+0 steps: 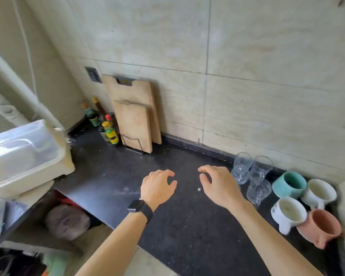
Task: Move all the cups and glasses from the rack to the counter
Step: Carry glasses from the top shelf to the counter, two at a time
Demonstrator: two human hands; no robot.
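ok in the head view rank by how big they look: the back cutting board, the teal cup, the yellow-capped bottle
1. back cutting board, clearly largest.
2. teal cup.
3. yellow-capped bottle, smallest as seen, though it stands farther from the camera than the cup, so that gap is unsure.

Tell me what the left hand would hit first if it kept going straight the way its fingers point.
The left hand points up and slightly right over bare black counter. Nothing stands in that line before the back wall, right of the cutting boards; depth is hard to judge.
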